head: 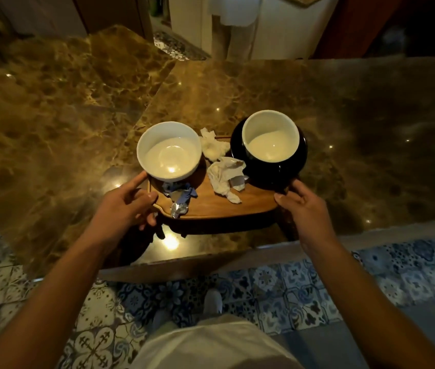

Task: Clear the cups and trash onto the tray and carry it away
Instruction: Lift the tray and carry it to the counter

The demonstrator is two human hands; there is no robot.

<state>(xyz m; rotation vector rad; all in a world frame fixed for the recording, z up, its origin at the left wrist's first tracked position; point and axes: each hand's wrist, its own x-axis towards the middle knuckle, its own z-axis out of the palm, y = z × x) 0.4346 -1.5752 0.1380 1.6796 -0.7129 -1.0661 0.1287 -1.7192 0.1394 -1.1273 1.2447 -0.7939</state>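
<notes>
A wooden tray (211,203) hangs a little above the marble counter, throwing a shadow under it. On its left stands a white cup (169,151). On its right a black cup with a white inside (271,139) sits on a black saucer (277,174). Between them lie crumpled white napkins (223,179) and more crumpled tissue (213,146). A blue and silver wrapper (180,197) lies at the tray's front left. My left hand (125,206) grips the tray's left edge, thumb on top. My right hand (301,206) grips the right edge.
The brown marble counter (77,123) spreads wide on all sides of the tray, with its front edge (237,259) just below my hands. Patterned blue floor tiles (291,294) lie beneath me. A doorway and white cabinets (237,27) stand beyond the counter.
</notes>
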